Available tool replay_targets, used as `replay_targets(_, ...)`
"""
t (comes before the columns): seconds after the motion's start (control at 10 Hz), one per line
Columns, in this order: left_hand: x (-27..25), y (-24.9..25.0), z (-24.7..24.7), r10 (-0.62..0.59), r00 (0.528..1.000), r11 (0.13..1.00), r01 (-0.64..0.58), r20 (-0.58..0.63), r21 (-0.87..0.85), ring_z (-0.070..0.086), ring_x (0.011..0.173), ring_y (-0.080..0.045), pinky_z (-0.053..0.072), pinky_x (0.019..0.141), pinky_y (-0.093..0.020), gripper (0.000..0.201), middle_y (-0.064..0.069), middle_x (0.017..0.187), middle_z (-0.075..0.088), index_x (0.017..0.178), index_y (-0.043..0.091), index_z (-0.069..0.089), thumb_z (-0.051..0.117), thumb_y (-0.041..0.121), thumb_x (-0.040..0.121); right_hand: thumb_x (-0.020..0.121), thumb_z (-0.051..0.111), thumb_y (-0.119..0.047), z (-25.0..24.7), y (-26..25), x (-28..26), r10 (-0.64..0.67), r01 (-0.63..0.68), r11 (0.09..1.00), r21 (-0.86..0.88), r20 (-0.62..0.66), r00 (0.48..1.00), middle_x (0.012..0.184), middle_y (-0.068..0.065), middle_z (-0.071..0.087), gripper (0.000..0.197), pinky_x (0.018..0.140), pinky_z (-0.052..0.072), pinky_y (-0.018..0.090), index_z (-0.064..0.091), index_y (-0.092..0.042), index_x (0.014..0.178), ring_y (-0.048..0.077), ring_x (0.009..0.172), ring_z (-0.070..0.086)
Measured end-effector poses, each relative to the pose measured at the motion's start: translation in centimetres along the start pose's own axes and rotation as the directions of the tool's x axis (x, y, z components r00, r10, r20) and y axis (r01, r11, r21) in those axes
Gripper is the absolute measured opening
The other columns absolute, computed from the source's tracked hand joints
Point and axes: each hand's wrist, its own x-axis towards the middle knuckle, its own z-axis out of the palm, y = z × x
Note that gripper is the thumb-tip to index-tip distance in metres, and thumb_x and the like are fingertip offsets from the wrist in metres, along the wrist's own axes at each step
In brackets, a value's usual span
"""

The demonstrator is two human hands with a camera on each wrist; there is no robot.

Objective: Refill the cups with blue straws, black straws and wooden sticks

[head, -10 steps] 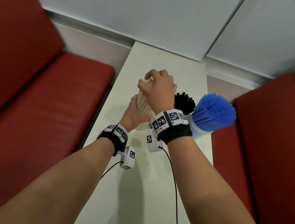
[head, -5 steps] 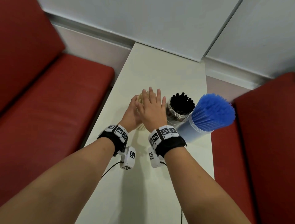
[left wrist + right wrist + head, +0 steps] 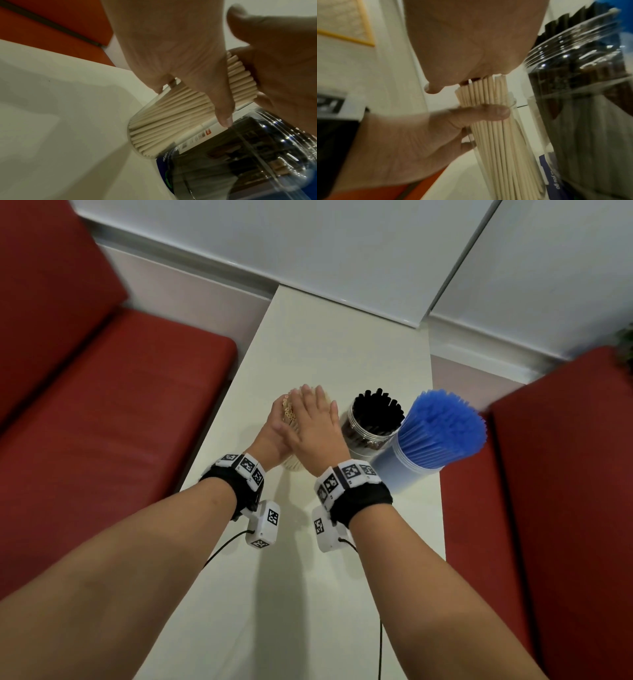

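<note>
1. R hand (image 3: 317, 428), gripping the wooden sticks (image 3: 489, 121) a sec ago, now lies flat on their tops.
2. L hand (image 3: 274, 436) grips the clear cup (image 3: 145, 121) on counter (image 3: 342, 354).
3. Sticks seated; refill looks near done.

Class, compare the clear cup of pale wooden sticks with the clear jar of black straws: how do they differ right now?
The clear cup of pale wooden sticks is narrow; the clear jar of black straws is wider. The left hand grips the cup and the flat right hand presses on its sticks; the jar stands untouched. Both are transparent, full, and upright on the white table.
</note>
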Motion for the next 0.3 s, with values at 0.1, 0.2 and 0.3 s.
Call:
replay_targets(0.1,-0.3,-0.2,0.3,-0.227,0.966,0.973,0.229,0.126,0.001,0.041,0.133,-0.01,0.038,0.104,-0.026,0.111,0.006,0.147,0.038,0.153,0.024,0.007,0.084,0.017,0.074,0.106,0.039,-0.049,-2.6,0.4,-2.2,0.067,-0.015,0.937,0.35,-0.138,0.988,0.169,0.003,0.01,0.067,0.127,0.003,0.041,0.014,-0.018,0.161,0.014,0.155,-0.006)
replay_targets(0.2,-0.8,0.5,0.2,-0.266,0.947,0.957,0.281,0.181,-0.067,0.029,0.142,-0.014,0.024,0.114,-0.031,0.14,-0.003,0.158,0.024,0.153,0.025,-0.015,0.092,0.019,0.063,0.104,0.039,-0.054,-5.3,0.4,-6.6,0.294,-0.06,0.81,0.583,-0.316,0.902,0.166,-0.009,0.021,0.064,0.122,0.008,0.03,0.022,-0.027,0.16,0.001,0.152,0.0)
replay_targets(0.3,-2.6,-0.2,-1.2,-0.356,0.927,0.925,0.331,0.12,0.187,0.02,0.147,-0.022,0.024,0.113,-0.031,0.136,-0.007,0.161,0.016,0.155,0.019,-0.013,0.09,0.028,0.066,0.105,0.045,-0.047,-8.3,2.4,-13.1,0.48,-0.065,0.703,0.709,-0.405,0.778,0.16,-0.013,0.035,0.058,0.125,0.017,0.03,0.031,-0.028,0.158,0.006,0.153,0.015)
